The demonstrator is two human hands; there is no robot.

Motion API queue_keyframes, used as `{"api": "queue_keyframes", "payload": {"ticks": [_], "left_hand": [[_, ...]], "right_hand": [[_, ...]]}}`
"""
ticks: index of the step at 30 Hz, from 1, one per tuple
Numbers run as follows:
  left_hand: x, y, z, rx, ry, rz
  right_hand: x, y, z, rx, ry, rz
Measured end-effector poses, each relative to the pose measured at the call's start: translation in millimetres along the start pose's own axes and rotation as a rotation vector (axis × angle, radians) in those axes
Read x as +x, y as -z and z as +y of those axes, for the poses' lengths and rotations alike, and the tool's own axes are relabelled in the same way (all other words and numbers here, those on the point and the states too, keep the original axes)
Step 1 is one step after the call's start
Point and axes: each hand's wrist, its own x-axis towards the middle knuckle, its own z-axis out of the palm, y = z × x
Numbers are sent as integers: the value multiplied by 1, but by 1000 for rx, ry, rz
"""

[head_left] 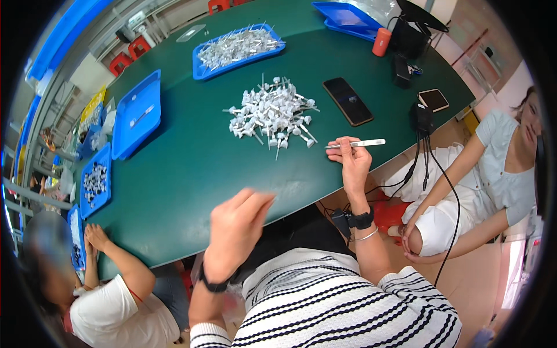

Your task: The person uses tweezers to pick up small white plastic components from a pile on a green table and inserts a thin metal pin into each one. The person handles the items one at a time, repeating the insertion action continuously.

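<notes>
My right hand is closed around a pair of metal tweezers above the table's near edge, tips pointing left. To the left, my left hand hovers over the edge with its fingers bunched together. Its fingertips are smeared by motion, and whatever may be between them cannot be made out. Beyond both hands lies a loose pile of small white plastic parts with thin stems. The tweezer tips are just right of the pile's near side, apart from it.
The green table bears a blue tray full of similar parts, a blue tray with one slim item, and a small-parts tray. A phone, red cylinder and cables lie right. People sit on both sides.
</notes>
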Motion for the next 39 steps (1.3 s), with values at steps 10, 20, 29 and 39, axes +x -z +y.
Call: {"api": "queue_keyframes", "payload": {"ticks": [10,20,29,39], "left_hand": [[104,-129,-67,315,-242,-284],[116,-131,-57,211,-369,-272],[83,-83,-41,-360,129,-175],[-45,-40,-70,-1090,720,184]], "right_hand": [[-3,-5,6,-10,-31,-5],[-5,-2,0,-145,3,3],[0,-7,0,-121,80,-29],[-32,-28,-22,125,-93,-54]]}}
